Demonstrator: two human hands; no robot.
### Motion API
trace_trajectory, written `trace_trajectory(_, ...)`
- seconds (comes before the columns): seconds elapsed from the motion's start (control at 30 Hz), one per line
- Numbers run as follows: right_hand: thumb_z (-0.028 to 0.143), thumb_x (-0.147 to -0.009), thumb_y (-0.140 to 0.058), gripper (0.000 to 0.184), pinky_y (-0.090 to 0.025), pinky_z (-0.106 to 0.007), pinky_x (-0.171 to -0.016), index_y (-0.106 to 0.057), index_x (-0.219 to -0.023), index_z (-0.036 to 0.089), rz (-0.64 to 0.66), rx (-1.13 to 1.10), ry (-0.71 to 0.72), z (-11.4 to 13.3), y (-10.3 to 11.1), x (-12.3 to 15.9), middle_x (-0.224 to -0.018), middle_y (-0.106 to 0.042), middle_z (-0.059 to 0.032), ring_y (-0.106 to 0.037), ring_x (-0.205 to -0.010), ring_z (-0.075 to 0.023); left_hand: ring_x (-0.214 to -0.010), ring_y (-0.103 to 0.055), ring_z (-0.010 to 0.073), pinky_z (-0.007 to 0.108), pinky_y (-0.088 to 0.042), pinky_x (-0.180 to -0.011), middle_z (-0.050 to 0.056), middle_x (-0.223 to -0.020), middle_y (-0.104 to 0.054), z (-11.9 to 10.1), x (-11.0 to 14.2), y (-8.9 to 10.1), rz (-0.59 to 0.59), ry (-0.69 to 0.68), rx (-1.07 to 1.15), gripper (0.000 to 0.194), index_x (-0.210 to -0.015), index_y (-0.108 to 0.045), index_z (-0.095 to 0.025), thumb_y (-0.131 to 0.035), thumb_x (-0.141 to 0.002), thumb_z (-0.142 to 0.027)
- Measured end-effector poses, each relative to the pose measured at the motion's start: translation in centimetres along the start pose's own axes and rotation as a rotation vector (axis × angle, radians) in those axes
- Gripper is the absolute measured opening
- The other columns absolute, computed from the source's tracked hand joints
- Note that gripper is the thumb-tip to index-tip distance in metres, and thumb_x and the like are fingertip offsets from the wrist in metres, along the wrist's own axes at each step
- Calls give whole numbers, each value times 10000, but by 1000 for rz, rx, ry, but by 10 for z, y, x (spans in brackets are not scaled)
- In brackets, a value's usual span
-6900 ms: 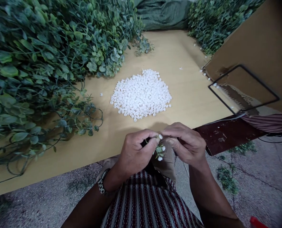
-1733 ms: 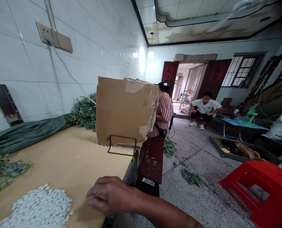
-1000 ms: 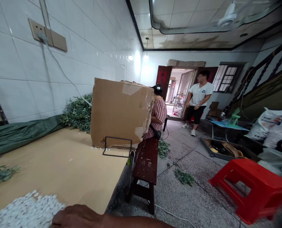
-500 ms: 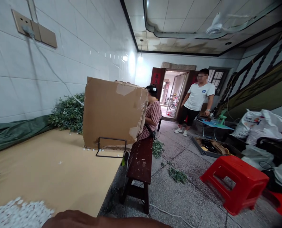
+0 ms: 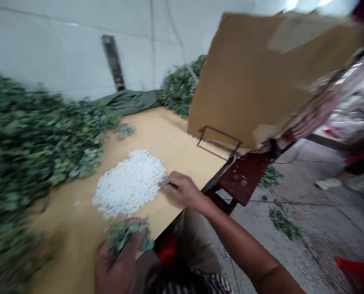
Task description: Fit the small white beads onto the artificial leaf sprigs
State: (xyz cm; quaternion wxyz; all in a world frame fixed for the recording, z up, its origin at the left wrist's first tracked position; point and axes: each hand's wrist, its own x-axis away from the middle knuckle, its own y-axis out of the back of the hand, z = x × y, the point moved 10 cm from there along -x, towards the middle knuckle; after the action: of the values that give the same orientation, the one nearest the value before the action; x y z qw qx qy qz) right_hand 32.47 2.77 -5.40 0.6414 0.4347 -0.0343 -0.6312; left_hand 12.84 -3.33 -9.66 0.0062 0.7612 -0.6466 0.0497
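My left hand [image 5: 117, 265] is closed around a sprig of green artificial leaves [image 5: 122, 237] at the front edge of the table. A heap of small white plastic pieces [image 5: 129, 183] lies spread on the tan tabletop [image 5: 182, 143], just beyond that sprig. At the heap's right edge is my right hand [image 5: 183, 190], its fingers pinched together. Whatever sits between those fingertips is too small and blurred to make out. A large mass of leafy green sprigs [image 5: 47, 134] covers the table's left side.
A big cardboard box [image 5: 255, 77] stands at the table's far right, with a black wire frame [image 5: 220, 141] before it. Behind are more foliage [image 5: 182, 85] and dark green cloth [image 5: 133, 100]. A dark red bench [image 5: 245, 177] adjoins the table; loose sprigs [image 5: 284, 222] lie on the floor.
The view has swung left and down from the room to the table. Both hands now show, the left with a sprig; earlier only part of an arm showed at the bottom.
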Motion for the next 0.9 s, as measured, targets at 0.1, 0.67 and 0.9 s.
trace_trajectory(0.1, 219, -913, -540, 143, -487, -272, -729, -672, -866, 189, -7, -175, -81, -10, 4, 5, -846, -696, -51, -650, -798, -156, -539, -600, 141, 231, -509, -495, 3, -594, -657, -1, 0, 0, -3, 47, 130, 221, -681, -714, -146, -823, -630, -332)
trace_trajectory(0.67, 313, -786, -758, 163, -382, -238, -588, -648, -773, 194, 38, -998, -307, 6, -16, 20, -681, -584, 30, -499, -619, -99, -519, -501, 68, 156, -440, -482, -29, -581, -582, -11, 1, -33, 114, 61, 290, 52, -673, -719, -164, -722, -711, -199)
trace_trajectory(0.9, 244, -872, -665, 62, -401, -255, -656, -626, -840, 208, -60, -904, -203, 37, -6, 33, -771, -586, 10, -526, -714, -115, -509, -433, 58, 167, -390, -488, -50, -562, -512, -12, 5, -38, 140, 39, 267, 85, -645, -660, -163, -664, -730, -162)
